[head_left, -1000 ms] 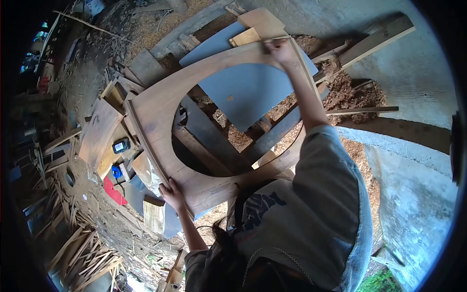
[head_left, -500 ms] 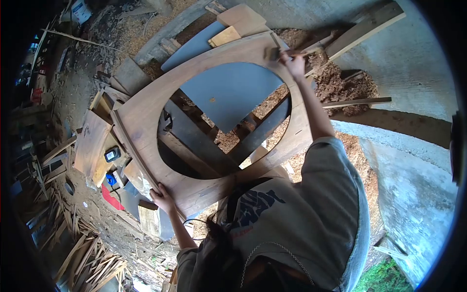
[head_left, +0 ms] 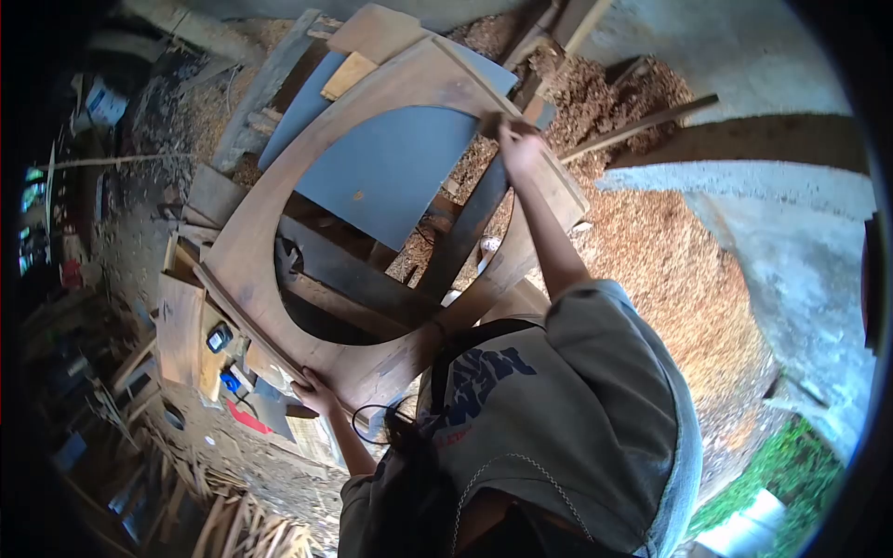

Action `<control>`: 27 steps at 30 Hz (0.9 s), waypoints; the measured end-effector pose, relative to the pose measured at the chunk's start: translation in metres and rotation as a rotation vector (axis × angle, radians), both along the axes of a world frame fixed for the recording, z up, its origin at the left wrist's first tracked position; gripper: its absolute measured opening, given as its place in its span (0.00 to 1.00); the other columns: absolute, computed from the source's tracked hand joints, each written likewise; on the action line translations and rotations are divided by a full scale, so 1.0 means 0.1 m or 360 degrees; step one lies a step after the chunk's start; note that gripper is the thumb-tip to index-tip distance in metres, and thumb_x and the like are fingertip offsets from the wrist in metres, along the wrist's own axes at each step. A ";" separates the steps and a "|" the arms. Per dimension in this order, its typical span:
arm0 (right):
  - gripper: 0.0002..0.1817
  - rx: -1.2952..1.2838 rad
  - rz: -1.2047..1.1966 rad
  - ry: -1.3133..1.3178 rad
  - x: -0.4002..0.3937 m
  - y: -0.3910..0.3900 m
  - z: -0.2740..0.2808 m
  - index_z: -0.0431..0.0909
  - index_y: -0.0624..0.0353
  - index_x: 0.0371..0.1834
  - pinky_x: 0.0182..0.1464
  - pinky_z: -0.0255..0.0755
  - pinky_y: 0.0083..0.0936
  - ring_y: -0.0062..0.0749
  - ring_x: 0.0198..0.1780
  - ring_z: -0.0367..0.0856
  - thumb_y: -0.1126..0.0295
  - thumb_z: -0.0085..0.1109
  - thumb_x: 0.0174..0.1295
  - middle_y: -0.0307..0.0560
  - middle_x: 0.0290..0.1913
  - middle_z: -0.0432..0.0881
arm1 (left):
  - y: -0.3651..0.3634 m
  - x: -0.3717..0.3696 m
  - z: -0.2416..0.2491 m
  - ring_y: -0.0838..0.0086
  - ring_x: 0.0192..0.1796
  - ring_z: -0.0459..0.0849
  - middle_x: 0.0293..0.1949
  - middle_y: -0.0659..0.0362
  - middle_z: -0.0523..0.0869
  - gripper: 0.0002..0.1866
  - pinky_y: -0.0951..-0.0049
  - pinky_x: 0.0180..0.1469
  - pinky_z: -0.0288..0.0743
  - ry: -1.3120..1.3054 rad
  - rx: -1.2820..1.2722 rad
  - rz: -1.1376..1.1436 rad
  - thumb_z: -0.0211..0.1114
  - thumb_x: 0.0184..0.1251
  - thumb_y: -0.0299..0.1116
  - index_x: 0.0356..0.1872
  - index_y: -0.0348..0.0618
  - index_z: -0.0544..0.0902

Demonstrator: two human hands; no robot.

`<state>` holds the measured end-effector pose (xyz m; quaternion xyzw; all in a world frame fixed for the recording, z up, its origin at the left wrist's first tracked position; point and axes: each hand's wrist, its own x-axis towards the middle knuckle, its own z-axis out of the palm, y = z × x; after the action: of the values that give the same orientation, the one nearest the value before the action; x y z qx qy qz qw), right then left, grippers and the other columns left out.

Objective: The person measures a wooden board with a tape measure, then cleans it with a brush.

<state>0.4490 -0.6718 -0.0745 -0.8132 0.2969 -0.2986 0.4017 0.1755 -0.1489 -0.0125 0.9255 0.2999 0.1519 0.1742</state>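
A large wooden frame (head_left: pixel 244 232) with a wide oval opening lies in front of my body, over dark crossed beams and a blue-grey board (head_left: pixel 391 177). My left hand (head_left: pixel 316 392) grips the frame's lower left edge, where a raised strip (head_left: pixel 246 316) runs. At the upper right of the opening, my right hand (head_left: pixel 521 153) is closed around a dark block (head_left: pixel 493 126), which rests against the frame's inner edge. The block's exact shape is blurred.
Wood pieces (head_left: pixel 377 30) lie beyond the frame. A tape measure (head_left: pixel 219 338) and a blue item (head_left: pixel 230 379) sit on planks at the left. Shavings (head_left: pixel 674 270) cover the ground at the right, beside a concrete wall (head_left: pixel 791 242). Scrap sticks (head_left: pixel 223 525) lie at lower left.
The view has turned and shifted. My right hand has moved with the dark block from the frame's upper right corner down to the opening's edge. My left hand still holds the lower left edge.
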 end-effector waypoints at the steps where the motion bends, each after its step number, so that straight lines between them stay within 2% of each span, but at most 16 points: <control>1: 0.16 0.0067 -0.0005 0.0236 0.15 0.00 -0.15 0.81 0.62 0.29 0.36 0.74 0.35 0.47 0.31 0.82 0.58 0.58 0.54 0.56 0.27 0.82 | 0.06 0.00 -0.04 0.46 0.38 0.76 0.36 0.38 0.77 0.25 0.57 0.39 0.70 -0.0034 -0.0007 -0.0009 0.58 0.64 0.47 0.40 0.26 0.72; 3: 0.17 0.0078 -0.0174 -0.0104 0.07 0.05 -0.02 0.81 0.63 0.26 0.36 0.74 0.38 0.50 0.29 0.81 0.57 0.58 0.54 0.58 0.25 0.81 | 0.01 0.02 0.03 0.45 0.44 0.76 0.42 0.36 0.76 0.29 0.57 0.45 0.71 0.0202 -0.0111 0.0072 0.57 0.64 0.48 0.47 0.25 0.70; 5: 0.15 0.0005 -0.0149 0.0095 -0.34 -0.12 -0.07 0.80 0.63 0.28 0.37 0.74 0.37 0.50 0.31 0.81 0.59 0.58 0.54 0.58 0.26 0.81 | 0.04 -0.01 -0.03 0.46 0.47 0.76 0.45 0.35 0.76 0.30 0.58 0.48 0.72 0.0111 -0.0090 0.0134 0.57 0.64 0.48 0.50 0.25 0.69; 6: 0.15 0.0098 -0.0212 0.0421 -0.67 -0.19 -0.03 0.80 0.65 0.32 0.37 0.75 0.35 0.48 0.33 0.82 0.61 0.57 0.55 0.58 0.30 0.81 | 0.09 -0.02 -0.06 0.47 0.49 0.76 0.49 0.35 0.74 0.32 0.59 0.51 0.72 0.0143 -0.0164 0.0113 0.56 0.64 0.48 0.53 0.25 0.66; 7: 0.15 0.0065 -0.0261 0.0127 -1.01 -0.24 0.00 0.80 0.64 0.33 0.35 0.75 0.34 0.48 0.31 0.82 0.60 0.57 0.56 0.56 0.31 0.82 | 0.08 -0.01 -0.06 0.47 0.49 0.76 0.49 0.35 0.74 0.32 0.59 0.51 0.72 0.0151 -0.0167 0.0083 0.56 0.64 0.48 0.53 0.25 0.66; 8: 0.15 0.0007 -0.0277 0.0141 -1.39 -0.40 -0.13 0.80 0.63 0.34 0.36 0.75 0.34 0.46 0.32 0.83 0.60 0.57 0.56 0.55 0.30 0.83 | 0.05 0.00 -0.04 0.46 0.49 0.76 0.48 0.34 0.74 0.33 0.58 0.50 0.72 0.0130 -0.0163 0.0083 0.57 0.63 0.49 0.54 0.24 0.65; 9: 0.13 -0.0085 -0.0405 0.0467 -1.78 -0.51 -0.14 0.80 0.62 0.34 0.37 0.75 0.32 0.42 0.33 0.83 0.62 0.58 0.56 0.52 0.30 0.83 | 0.04 0.00 -0.01 0.45 0.48 0.76 0.47 0.33 0.75 0.35 0.58 0.49 0.72 0.0111 -0.0157 0.0082 0.57 0.63 0.50 0.55 0.24 0.65; 11: 0.14 0.0071 -0.0617 0.0616 -2.37 -0.72 0.05 0.81 0.60 0.35 0.41 0.74 0.31 0.39 0.35 0.84 0.60 0.60 0.55 0.52 0.32 0.83 | 0.02 0.02 0.08 0.45 0.50 0.75 0.48 0.33 0.73 0.34 0.58 0.50 0.71 0.0215 -0.0211 0.0079 0.56 0.64 0.50 0.55 0.24 0.64; 12: 0.14 0.0147 -0.0645 0.0482 -2.54 -0.80 0.11 0.81 0.60 0.36 0.41 0.75 0.31 0.39 0.36 0.84 0.60 0.60 0.55 0.52 0.33 0.83 | 0.01 0.04 0.09 0.45 0.51 0.74 0.50 0.33 0.72 0.33 0.58 0.51 0.71 0.0313 -0.0264 0.0107 0.55 0.64 0.49 0.55 0.25 0.63; 14: 0.15 0.0136 -0.0720 0.0428 -2.53 -0.79 0.42 0.80 0.61 0.36 0.40 0.75 0.31 0.39 0.36 0.84 0.60 0.59 0.56 0.52 0.33 0.84 | 0.01 0.06 0.07 0.45 0.51 0.74 0.50 0.33 0.72 0.34 0.58 0.52 0.70 0.0347 -0.0270 0.0112 0.55 0.64 0.50 0.55 0.24 0.63; 19: 0.11 0.0011 -0.0280 0.0075 -1.63 -0.41 0.04 0.79 0.60 0.35 0.37 0.75 0.30 0.37 0.33 0.83 0.64 0.57 0.58 0.52 0.31 0.83 | 0.17 -0.01 -0.07 0.43 0.51 0.73 0.50 0.31 0.71 0.35 0.55 0.52 0.69 0.0379 -0.0203 0.0109 0.54 0.64 0.52 0.55 0.23 0.63; 21: 0.12 0.0263 -0.0272 0.0030 -1.42 -0.24 -0.02 0.79 0.63 0.34 0.38 0.75 0.32 0.37 0.32 0.83 0.65 0.60 0.56 0.52 0.29 0.83 | 0.17 -0.01 -0.08 0.43 0.50 0.73 0.49 0.32 0.72 0.34 0.54 0.52 0.69 0.0326 -0.0150 0.0099 0.54 0.64 0.51 0.54 0.24 0.64; 23: 0.14 0.0362 -0.0538 0.0346 -1.67 -0.35 -0.30 0.80 0.64 0.34 0.38 0.76 0.32 0.38 0.33 0.83 0.62 0.62 0.54 0.52 0.29 0.83 | 0.15 0.00 -0.03 0.43 0.49 0.74 0.48 0.32 0.72 0.33 0.54 0.51 0.69 0.0335 -0.0141 0.0080 0.54 0.64 0.51 0.52 0.24 0.65; 24: 0.17 0.0180 -0.0597 0.0179 -1.89 -0.50 -0.46 0.81 0.64 0.34 0.39 0.75 0.31 0.40 0.33 0.83 0.59 0.62 0.53 0.54 0.29 0.83 | 0.13 0.01 -0.02 0.43 0.48 0.74 0.47 0.32 0.73 0.32 0.53 0.50 0.69 0.0356 -0.0144 0.0071 0.54 0.64 0.51 0.51 0.25 0.65; 25: 0.14 0.0102 -0.0618 0.0174 -2.12 -0.58 -0.26 0.82 0.61 0.31 0.40 0.75 0.34 0.46 0.33 0.83 0.59 0.60 0.54 0.54 0.31 0.83 | 0.11 0.00 -0.01 0.43 0.48 0.74 0.47 0.32 0.73 0.32 0.53 0.50 0.69 0.0354 -0.0147 0.0079 0.54 0.64 0.51 0.51 0.25 0.65; 27: 0.11 0.0289 -0.0596 0.0581 -2.53 -0.81 0.05 0.82 0.59 0.32 0.42 0.75 0.31 0.39 0.33 0.83 0.62 0.58 0.56 0.52 0.32 0.84 | 0.08 0.01 0.03 0.43 0.46 0.74 0.45 0.32 0.73 0.30 0.52 0.48 0.69 0.0343 -0.0141 0.0033 0.54 0.65 0.50 0.49 0.25 0.66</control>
<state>0.1959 -0.7528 -0.0699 -0.7452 0.5350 -0.1884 0.3507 0.1764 -0.1409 -0.0091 0.9248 0.3329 0.0400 0.1801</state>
